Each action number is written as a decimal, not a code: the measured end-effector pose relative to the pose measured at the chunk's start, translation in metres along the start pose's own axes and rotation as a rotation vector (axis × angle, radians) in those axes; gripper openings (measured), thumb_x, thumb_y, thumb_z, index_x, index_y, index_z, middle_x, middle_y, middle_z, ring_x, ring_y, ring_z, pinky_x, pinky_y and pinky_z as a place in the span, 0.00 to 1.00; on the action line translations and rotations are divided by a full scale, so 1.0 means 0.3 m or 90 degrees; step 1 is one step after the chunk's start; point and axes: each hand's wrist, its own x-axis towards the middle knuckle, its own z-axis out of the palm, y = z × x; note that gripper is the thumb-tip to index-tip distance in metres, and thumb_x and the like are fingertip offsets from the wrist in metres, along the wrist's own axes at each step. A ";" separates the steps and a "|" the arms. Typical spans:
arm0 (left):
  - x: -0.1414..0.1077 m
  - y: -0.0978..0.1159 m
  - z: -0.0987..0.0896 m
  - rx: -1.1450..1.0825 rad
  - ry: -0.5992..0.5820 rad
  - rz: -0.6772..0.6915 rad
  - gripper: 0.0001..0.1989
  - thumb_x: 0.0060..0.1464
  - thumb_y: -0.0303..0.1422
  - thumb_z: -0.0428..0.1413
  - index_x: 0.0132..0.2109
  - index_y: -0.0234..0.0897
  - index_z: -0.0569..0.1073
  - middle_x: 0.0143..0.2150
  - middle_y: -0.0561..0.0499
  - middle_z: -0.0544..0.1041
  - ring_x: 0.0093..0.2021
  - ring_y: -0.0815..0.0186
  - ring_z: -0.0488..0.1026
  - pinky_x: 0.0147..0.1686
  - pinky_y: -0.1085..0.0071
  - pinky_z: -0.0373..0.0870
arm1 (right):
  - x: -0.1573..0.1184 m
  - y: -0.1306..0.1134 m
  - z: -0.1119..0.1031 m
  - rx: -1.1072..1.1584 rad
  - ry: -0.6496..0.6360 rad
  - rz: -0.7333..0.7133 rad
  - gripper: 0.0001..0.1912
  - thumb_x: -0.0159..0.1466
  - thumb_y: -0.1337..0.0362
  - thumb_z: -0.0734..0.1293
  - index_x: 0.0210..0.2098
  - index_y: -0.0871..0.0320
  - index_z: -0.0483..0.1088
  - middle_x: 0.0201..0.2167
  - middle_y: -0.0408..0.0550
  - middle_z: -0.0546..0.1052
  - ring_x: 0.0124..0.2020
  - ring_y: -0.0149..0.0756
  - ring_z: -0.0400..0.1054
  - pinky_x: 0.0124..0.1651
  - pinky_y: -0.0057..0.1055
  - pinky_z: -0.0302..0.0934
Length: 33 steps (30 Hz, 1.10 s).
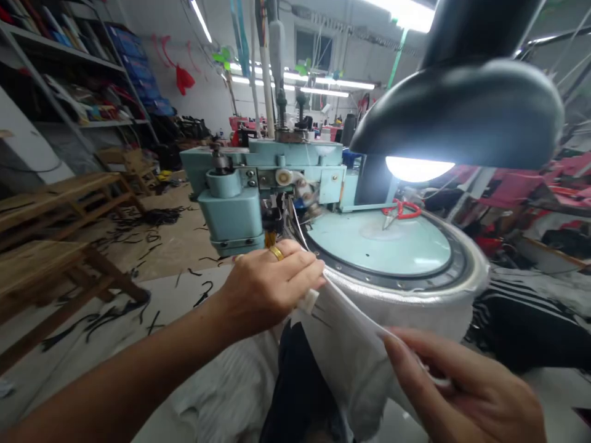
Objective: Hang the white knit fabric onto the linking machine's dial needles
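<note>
White knit fabric point(351, 344) hangs beside the round dial, its rolled edge stretched up toward the head of a pale green linking machine point(235, 215). My left hand point(272, 280), with a gold ring on one finger, is closed over that edge close to the machine head. A small white tab point(308, 301) shows just below its fingers. Lower and to the right, my right hand point(462, 381) pinches the same edge between thumb and fingers. The fabric edge runs taut between the two hands.
Red-handled scissors point(401, 211) lie on the machine's dial plate point(378, 246). A black lamp point(457, 117) shines low above it. More white fabric point(226, 387) is heaped below my left arm. Wooden benches point(60, 191) stand at left, and dark scraps litter the floor.
</note>
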 end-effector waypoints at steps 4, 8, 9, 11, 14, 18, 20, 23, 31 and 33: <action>-0.003 -0.008 0.001 -0.049 0.024 0.035 0.09 0.61 0.26 0.54 0.47 0.34 0.75 0.41 0.47 0.82 0.43 0.63 0.78 0.41 0.68 0.77 | 0.006 0.011 0.003 0.001 -0.028 0.021 0.08 0.62 0.57 0.69 0.33 0.48 0.82 0.24 0.40 0.82 0.19 0.34 0.75 0.20 0.23 0.68; -0.001 -0.002 0.005 -0.050 -0.006 0.021 0.08 0.61 0.26 0.54 0.46 0.33 0.76 0.41 0.46 0.82 0.43 0.61 0.79 0.41 0.67 0.78 | 0.013 0.003 0.019 0.034 -0.026 0.047 0.09 0.62 0.56 0.69 0.32 0.50 0.82 0.24 0.42 0.83 0.20 0.35 0.76 0.21 0.21 0.68; 0.001 0.000 0.007 -0.051 0.004 0.027 0.08 0.62 0.26 0.53 0.46 0.33 0.76 0.42 0.45 0.82 0.43 0.61 0.79 0.41 0.67 0.79 | 0.015 0.001 0.025 0.045 -0.018 0.057 0.10 0.62 0.56 0.69 0.31 0.50 0.82 0.24 0.42 0.83 0.21 0.35 0.76 0.22 0.21 0.68; 0.007 0.003 0.010 -0.060 0.026 0.040 0.09 0.63 0.26 0.53 0.46 0.32 0.76 0.42 0.45 0.83 0.43 0.61 0.79 0.41 0.67 0.79 | 0.016 -0.001 0.037 0.067 0.000 0.077 0.09 0.61 0.56 0.70 0.31 0.50 0.82 0.25 0.42 0.83 0.22 0.35 0.76 0.23 0.21 0.68; 0.016 0.003 0.013 -0.051 0.021 0.036 0.07 0.61 0.26 0.55 0.44 0.32 0.76 0.41 0.46 0.83 0.42 0.61 0.80 0.41 0.67 0.80 | 0.016 0.000 0.051 0.096 0.008 0.090 0.08 0.61 0.56 0.70 0.31 0.49 0.82 0.25 0.41 0.83 0.22 0.34 0.76 0.25 0.20 0.68; 0.017 0.000 0.020 -0.051 0.040 0.068 0.08 0.63 0.27 0.53 0.46 0.33 0.76 0.43 0.44 0.83 0.43 0.61 0.81 0.40 0.68 0.80 | 0.022 0.001 0.059 0.112 0.005 0.081 0.08 0.61 0.57 0.70 0.33 0.50 0.83 0.27 0.42 0.83 0.23 0.34 0.77 0.26 0.20 0.69; 0.010 0.001 0.028 -0.051 0.044 0.066 0.08 0.62 0.28 0.54 0.47 0.33 0.76 0.44 0.45 0.83 0.45 0.60 0.81 0.41 0.68 0.80 | 0.032 0.002 0.060 0.102 0.002 0.058 0.07 0.61 0.59 0.70 0.33 0.51 0.83 0.27 0.43 0.84 0.24 0.35 0.77 0.26 0.20 0.70; -0.004 0.003 0.046 -0.059 0.062 0.055 0.08 0.62 0.28 0.54 0.47 0.32 0.75 0.46 0.44 0.83 0.48 0.59 0.80 0.43 0.67 0.81 | 0.046 0.005 0.063 0.099 -0.024 0.027 0.08 0.62 0.61 0.70 0.33 0.53 0.82 0.28 0.44 0.84 0.23 0.35 0.77 0.25 0.20 0.71; -0.009 -0.018 0.038 -0.073 0.053 0.075 0.09 0.63 0.27 0.53 0.47 0.30 0.75 0.47 0.39 0.82 0.49 0.58 0.80 0.45 0.65 0.81 | 0.047 0.016 0.069 0.085 -0.006 0.029 0.05 0.60 0.61 0.72 0.31 0.52 0.82 0.28 0.42 0.84 0.26 0.36 0.79 0.31 0.20 0.72; -0.007 -0.024 0.026 -0.088 0.053 0.065 0.08 0.62 0.26 0.55 0.47 0.29 0.76 0.46 0.39 0.83 0.49 0.58 0.80 0.45 0.65 0.81 | 0.048 0.007 0.072 0.100 -0.018 0.043 0.05 0.60 0.61 0.72 0.31 0.51 0.82 0.27 0.41 0.83 0.26 0.34 0.78 0.30 0.19 0.71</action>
